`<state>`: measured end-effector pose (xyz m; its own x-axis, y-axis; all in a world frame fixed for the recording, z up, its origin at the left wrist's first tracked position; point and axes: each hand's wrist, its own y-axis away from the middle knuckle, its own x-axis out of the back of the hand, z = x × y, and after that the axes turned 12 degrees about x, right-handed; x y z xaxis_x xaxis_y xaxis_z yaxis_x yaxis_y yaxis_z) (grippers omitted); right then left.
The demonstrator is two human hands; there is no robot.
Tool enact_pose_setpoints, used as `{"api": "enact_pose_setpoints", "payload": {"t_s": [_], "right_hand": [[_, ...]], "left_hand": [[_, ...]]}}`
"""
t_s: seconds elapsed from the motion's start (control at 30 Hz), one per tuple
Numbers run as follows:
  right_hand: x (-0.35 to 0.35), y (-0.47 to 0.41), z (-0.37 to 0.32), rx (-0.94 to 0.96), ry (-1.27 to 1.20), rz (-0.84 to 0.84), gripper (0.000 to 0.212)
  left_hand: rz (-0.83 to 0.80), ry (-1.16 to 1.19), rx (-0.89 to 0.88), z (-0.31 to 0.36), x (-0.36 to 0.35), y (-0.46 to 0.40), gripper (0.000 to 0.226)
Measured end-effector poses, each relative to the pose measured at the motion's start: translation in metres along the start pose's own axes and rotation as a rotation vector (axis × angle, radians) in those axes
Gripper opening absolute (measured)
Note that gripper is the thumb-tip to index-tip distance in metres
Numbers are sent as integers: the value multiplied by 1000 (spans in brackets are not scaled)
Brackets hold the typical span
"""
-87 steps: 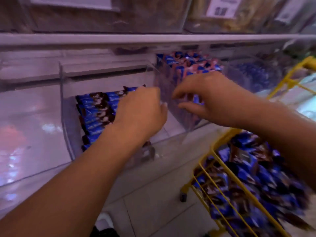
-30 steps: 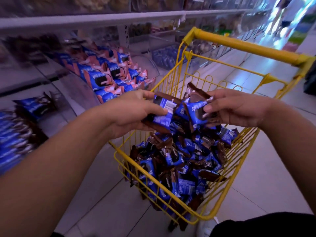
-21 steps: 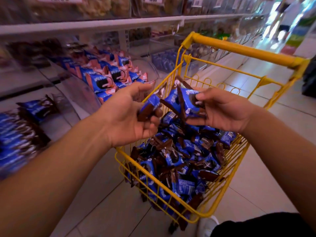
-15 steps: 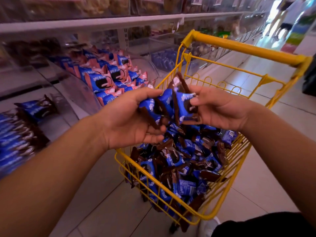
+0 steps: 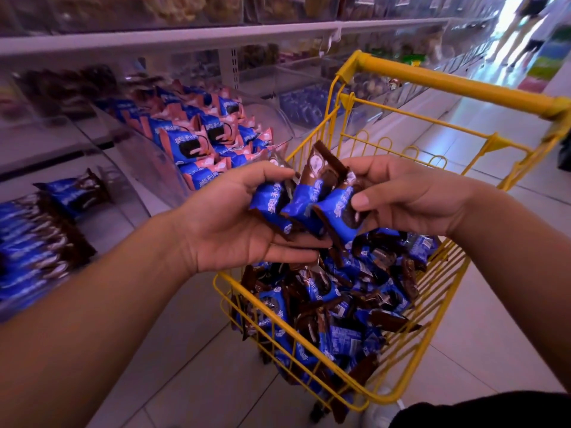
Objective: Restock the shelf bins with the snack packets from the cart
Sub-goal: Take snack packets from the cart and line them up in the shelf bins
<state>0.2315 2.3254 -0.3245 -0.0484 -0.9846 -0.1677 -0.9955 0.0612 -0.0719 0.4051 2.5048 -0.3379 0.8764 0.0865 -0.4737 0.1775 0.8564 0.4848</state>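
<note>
Above the yellow wire cart (image 5: 457, 88), both hands hold a small bunch of blue-and-brown snack packets (image 5: 312, 202). My left hand (image 5: 234, 223) cups them from below, thumb over the leftmost packet. My right hand (image 5: 404, 199) pinches the rightmost packet between thumb and fingers. Several more of the same packets (image 5: 336, 307) fill the cart. At the far left, a clear shelf bin (image 5: 40, 233) holds rows of the same blue-and-brown packets.
A clear bin of blue-and-pink packets (image 5: 210, 143) sits on the shelf between the left bin and the cart. Another clear bin (image 5: 306, 103) with blue packets stands behind the cart. People walk in the aisle at the top right (image 5: 522, 29). Tiled floor lies below.
Since the shelf-bin frame, my view and both hands have swung right to the cart. Over the last second the hands gathered packets, lifted them and brought them together.
</note>
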Motion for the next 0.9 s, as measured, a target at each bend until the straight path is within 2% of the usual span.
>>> {"api": "enact_pose_setpoints", "payload": {"t_s": [0.23,0.47,0.6,0.67,0.8,0.9], "right_hand": [[-4,0,-1,5,198,72,69],[-16,-4,2,173,250,157,49],[-27,-11,2,302,405,185,37],[-35,-13,-1,318,504,112,49],[-73,-25,-4,282,793,-157,91],[-106,-33,-4,331,968,-257,95]], "left_hand": [[173,-125,-4,-2,-1,0,39],[70,-77,8,-4,-5,-1,40],[156,-104,-29,-5,-7,7,40],[193,-190,-29,-6,-5,19,39],[266,-420,51,-17,-1,54,45],[269,-461,78,-26,-1,78,45]]}}
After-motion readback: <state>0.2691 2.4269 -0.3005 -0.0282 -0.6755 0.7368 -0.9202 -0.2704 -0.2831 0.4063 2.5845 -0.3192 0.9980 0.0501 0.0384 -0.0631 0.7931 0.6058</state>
